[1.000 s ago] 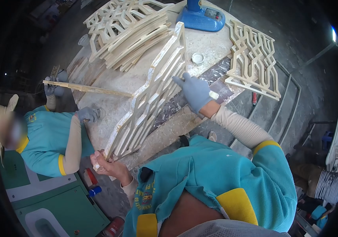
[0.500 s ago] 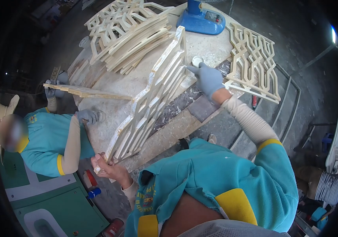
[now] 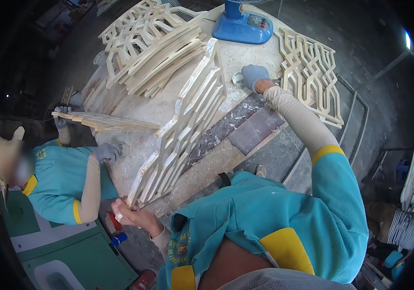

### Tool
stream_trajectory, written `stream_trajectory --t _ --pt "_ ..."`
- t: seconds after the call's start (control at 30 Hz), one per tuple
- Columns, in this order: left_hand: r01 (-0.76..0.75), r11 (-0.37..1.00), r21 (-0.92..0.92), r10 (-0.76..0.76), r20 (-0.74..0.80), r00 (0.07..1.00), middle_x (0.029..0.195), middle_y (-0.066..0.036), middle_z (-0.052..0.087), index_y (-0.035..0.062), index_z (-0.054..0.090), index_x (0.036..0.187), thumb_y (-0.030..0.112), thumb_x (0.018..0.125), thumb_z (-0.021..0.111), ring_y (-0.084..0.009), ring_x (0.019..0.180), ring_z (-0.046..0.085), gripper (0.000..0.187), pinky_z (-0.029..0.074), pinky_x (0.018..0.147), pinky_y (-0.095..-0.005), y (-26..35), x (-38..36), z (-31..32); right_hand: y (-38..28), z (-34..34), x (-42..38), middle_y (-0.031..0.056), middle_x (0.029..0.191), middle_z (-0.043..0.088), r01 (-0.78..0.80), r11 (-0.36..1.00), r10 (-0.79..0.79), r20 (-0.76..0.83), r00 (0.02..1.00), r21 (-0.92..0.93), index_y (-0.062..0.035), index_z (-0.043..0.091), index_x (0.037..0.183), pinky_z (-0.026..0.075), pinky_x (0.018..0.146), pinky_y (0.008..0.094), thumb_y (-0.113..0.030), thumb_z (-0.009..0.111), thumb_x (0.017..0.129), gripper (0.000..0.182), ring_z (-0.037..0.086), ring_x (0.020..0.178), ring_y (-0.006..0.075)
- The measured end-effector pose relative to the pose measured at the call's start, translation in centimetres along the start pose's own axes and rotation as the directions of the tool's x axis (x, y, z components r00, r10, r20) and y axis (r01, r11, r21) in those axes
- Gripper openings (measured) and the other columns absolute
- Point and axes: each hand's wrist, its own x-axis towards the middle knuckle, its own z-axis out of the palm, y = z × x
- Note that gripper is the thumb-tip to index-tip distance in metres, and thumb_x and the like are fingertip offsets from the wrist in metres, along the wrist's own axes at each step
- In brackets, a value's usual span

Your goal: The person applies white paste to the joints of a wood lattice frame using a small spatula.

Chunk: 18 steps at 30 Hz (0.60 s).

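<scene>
My bare left hand (image 3: 137, 216) is closed round the near lower end of a pale wooden lattice panel (image 3: 180, 128). The panel stands on its edge, slanting across the table, with white smears along its upturned side. My right hand (image 3: 255, 77), in a grey glove, is beside a small round white-rimmed cup (image 3: 237, 79) on the tabletop. Its fingers are curled against the cup, and what they hold, if anything, is hidden.
On the work table (image 3: 134, 150), a stack of curved lattice panels (image 3: 163, 63) lies behind. A blue fan base (image 3: 243, 27) stands at the back, another lattice panel (image 3: 309, 75) at right. At left a co-worker (image 3: 66, 169) holds a thin panel (image 3: 105, 121).
My right hand has drawn away from the panel's far end to the cup, its fingers curling in. My left hand keeps its hold; the panel's far end sits slightly lower.
</scene>
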Motion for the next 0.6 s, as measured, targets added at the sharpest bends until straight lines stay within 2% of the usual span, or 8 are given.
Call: stream_trajectory --t 0.23,0.3,0.33,0.4,0.43,0.5,0.53,0.6 --pt "-0.017 1.0 -0.013 0.018 0.025 1.0 0.065 0.0 0.048 0.006 0.048 0.077 0.027 0.095 0.056 -0.0054 0.052 0.038 0.029 0.024 0.046 -0.0224 -0.3 0.1 -0.2 0.3 0.6 0.1 0.0199 0.101 0.07 -0.001 0.999 0.001 0.01 1.0 0.036 -0.0043 0.073 0.099 0.055 0.081 0.0422 -0.019 0.062 0.083 0.024 0.069 0.096 0.035" --pt "-0.014 1.0 0.017 0.014 0.006 1.0 0.065 0.0 0.047 0.0067 0.047 0.077 0.027 0.095 0.056 -0.0055 0.052 0.038 0.029 0.024 0.046 -0.0221 -0.2 0.1 0.0 1.2 0.6 -0.1 0.0209 0.101 0.07 -0.098 0.982 0.089 0.058 0.994 0.165 -0.0043 0.072 0.101 0.055 0.081 0.0409 -0.02 0.062 0.083 0.026 0.07 0.092 0.0341" --pt "-0.011 1.0 0.018 0.011 0.005 1.0 0.065 0.0 0.047 0.0067 0.047 0.077 0.027 0.095 0.056 -0.0055 0.052 0.038 0.029 0.024 0.046 -0.0221 -0.2 0.1 0.0 1.8 0.6 -0.3 0.0209 0.101 0.07 -0.097 0.982 0.088 0.059 0.994 0.162 -0.0043 0.072 0.101 0.055 0.081 0.0409 -0.02 0.062 0.083 0.026 0.07 0.092 0.0341" --pt "0.015 0.999 -0.045 -0.015 0.014 1.0 0.065 0.001 0.047 0.0079 0.048 0.077 0.027 0.094 0.057 -0.0055 0.052 0.037 0.027 0.024 0.047 -0.0223 -0.3 0.5 0.0 2.9 0.8 -1.0 0.019 0.099 0.071 -0.119 0.888 0.016 0.229 0.973 0.443 -0.0064 0.072 0.104 0.054 0.08 0.0412 -0.022 0.063 0.084 0.027 0.07 0.084 0.0342" --pt "0.019 0.999 -0.042 -0.019 0.008 1.0 0.065 0.001 0.047 0.0079 0.048 0.077 0.027 0.094 0.057 -0.0055 0.052 0.037 0.027 0.024 0.047 -0.0223 -0.5 0.7 0.2 3.3 1.1 -1.4 0.019 0.099 0.071 -0.115 0.891 0.012 0.232 0.973 0.439 -0.0064 0.072 0.104 0.054 0.08 0.0412 -0.022 0.063 0.084 0.027 0.07 0.084 0.0342" --pt "0.029 0.999 -0.022 -0.029 -0.021 0.999 0.065 0.001 0.046 0.0092 0.048 0.078 0.025 0.094 0.058 -0.0053 0.051 0.036 0.025 0.024 0.047 -0.0222 -0.8 1.2 0.2 3.2 2.6 -2.9 0.0154 0.099 0.071 0.027 0.796 -0.14 0.142 0.98 0.604 -0.0114 0.074 0.104 0.053 0.08 0.0413 -0.02 0.063 0.086 0.023 0.068 0.083 0.0337" --pt "0.031 0.999 -0.012 -0.031 -0.027 0.999 0.065 0.001 0.046 0.0092 0.048 0.078 0.025 0.094 0.058 -0.0053 0.051 0.036 0.025 0.024 0.047 -0.0222 -1.0 1.6 0.1 2.6 3.5 -3.6 0.0154 0.099 0.071 0.029 0.795 -0.149 0.149 0.978 0.606 -0.0114 0.074 0.104 0.053 0.08 0.0413 -0.02 0.063 0.086 0.023 0.068 0.083 0.0337" --pt "0.037 0.996 -0.08 -0.036 0.006 0.999 0.065 0.002 0.047 0.0103 0.048 0.078 0.024 0.093 0.06 -0.0048 0.051 0.036 0.023 0.024 0.046 -0.022 -1.6 2.2 0.0 1.4 5.1 -5.6 0.0121 0.1 0.07 0.362 0.75 -0.319 -0.176 0.931 0.554 -0.0189 0.073 0.11 0.052 0.08 0.0404 -0.015 0.06 0.088 0.026 0.066 0.088 0.0323"
